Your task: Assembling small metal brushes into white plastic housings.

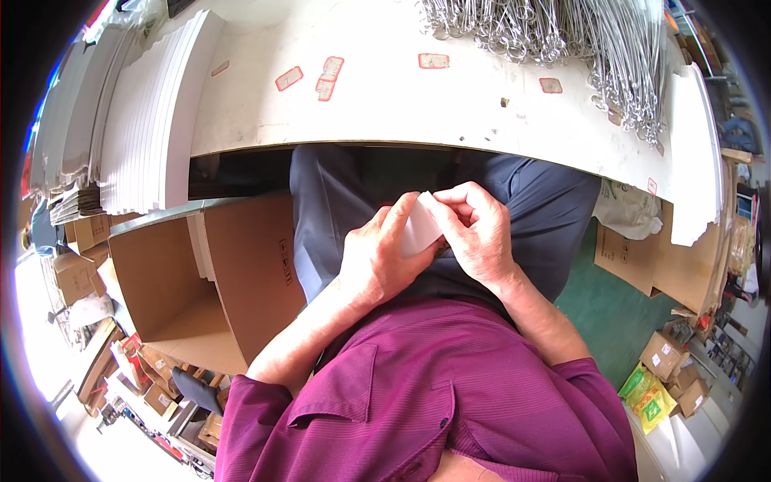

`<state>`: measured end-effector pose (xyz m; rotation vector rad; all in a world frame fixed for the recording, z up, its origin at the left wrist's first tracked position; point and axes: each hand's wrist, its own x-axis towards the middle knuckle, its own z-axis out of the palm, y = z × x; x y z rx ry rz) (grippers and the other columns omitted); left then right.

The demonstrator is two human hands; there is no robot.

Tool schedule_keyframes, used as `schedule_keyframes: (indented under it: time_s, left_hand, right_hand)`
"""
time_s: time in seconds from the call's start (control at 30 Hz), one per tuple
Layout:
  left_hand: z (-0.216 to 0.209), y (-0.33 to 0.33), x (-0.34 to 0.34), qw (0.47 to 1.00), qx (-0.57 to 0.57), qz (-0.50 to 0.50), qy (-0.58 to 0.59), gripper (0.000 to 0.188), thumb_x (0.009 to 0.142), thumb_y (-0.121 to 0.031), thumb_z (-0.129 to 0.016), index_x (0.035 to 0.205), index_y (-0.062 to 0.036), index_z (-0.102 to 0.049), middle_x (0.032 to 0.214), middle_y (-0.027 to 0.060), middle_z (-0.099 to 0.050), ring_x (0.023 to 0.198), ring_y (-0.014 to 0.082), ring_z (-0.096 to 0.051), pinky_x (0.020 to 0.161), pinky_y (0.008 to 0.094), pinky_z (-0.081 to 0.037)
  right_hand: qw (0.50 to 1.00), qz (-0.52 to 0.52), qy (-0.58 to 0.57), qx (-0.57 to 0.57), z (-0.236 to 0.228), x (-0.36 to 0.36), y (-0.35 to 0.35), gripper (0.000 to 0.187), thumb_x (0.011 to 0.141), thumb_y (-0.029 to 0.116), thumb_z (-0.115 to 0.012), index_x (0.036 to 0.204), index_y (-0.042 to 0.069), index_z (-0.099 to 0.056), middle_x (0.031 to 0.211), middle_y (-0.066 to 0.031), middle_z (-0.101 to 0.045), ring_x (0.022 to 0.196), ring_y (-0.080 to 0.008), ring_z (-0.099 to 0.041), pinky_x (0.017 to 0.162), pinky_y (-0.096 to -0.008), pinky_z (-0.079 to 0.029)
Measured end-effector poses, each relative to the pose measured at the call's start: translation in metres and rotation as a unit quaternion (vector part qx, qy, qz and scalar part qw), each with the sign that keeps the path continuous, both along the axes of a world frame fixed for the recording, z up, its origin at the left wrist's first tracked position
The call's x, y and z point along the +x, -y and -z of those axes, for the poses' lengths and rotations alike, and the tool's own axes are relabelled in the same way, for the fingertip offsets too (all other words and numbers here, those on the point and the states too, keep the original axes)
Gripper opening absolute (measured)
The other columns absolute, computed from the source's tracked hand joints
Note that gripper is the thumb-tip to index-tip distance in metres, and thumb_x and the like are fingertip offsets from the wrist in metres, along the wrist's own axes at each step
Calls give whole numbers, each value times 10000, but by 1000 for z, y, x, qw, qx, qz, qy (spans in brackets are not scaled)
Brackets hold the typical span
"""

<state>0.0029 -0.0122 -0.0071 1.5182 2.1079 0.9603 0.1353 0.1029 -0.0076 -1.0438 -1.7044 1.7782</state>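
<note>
I see both bare hands working over the lap, just off the middle of the near edge of the white-topped worktop (361,112). The left hand (376,253) is closed around a small white, smooth, flat-sided piece that looks like folded paper or thin card (419,228), its fingers along one side. The right hand (482,234) grips the same piece at its upper corner, thumb and fingertips pinched together there; I cannot tell what the fingers tucked beneath are doing. The piece is held tilted between the two hands, clear of the worktop. Toward the worktop's far edge, right of centre, I have a large spread of thin silvery metal wires with looped ends (554,36), trailing down near the right edge. A close-packed row of long white panels (152,112) fills the left end, reaching the near left corner, and more white sheets (695,153) sit at the right edge. Small red-bordered paper labels (289,78) are scattered across the surface between them. Below the near left corner, beside the person's dark trousers (321,209), I see an open brown cardboard box (261,281) with its mouth facing left.
</note>
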Motion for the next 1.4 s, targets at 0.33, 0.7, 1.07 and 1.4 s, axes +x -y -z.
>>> schedule_keyframes:
  time_s: [0.33,0.7,1.07,1.4]
  left_hand:
    - [-3,0,2,999,-30,-3,18,696,754,-194,-880,1353,-21,-569,1056,190,-728,915,354,-747,765,429,-627]
    - [0,-1,2,999,-38,-2,20,688,760,-187,-871,1352,-12,-567,1047,193,-724,903,350,-747,764,423,-625]
    - [2,0,5,999,-37,-5,14,696,758,-208,-893,1342,-8,-571,1008,194,-725,877,351,-747,743,425,-626]
    - [0,-1,5,999,-33,-10,15,710,740,-223,-909,1336,-27,-577,1009,191,-726,870,356,-748,735,430,-626]
  right_hand:
    - [974,2,7,227,2,0,2,123,954,68,-758,990,6,-658,796,-115,-754,675,-153,-744,578,-281,-576]
    - [966,-3,37,256,4,0,2,158,939,77,-767,1033,12,-658,802,-147,-748,678,-244,-760,586,-327,-597]
    - [980,-4,43,194,2,3,2,118,957,86,-757,997,-8,-697,823,-139,-760,700,-165,-758,594,-279,-576]
    - [995,5,2,-100,-3,7,-8,141,1012,115,-700,984,-23,-701,751,-39,-707,589,-54,-615,493,-223,-469]
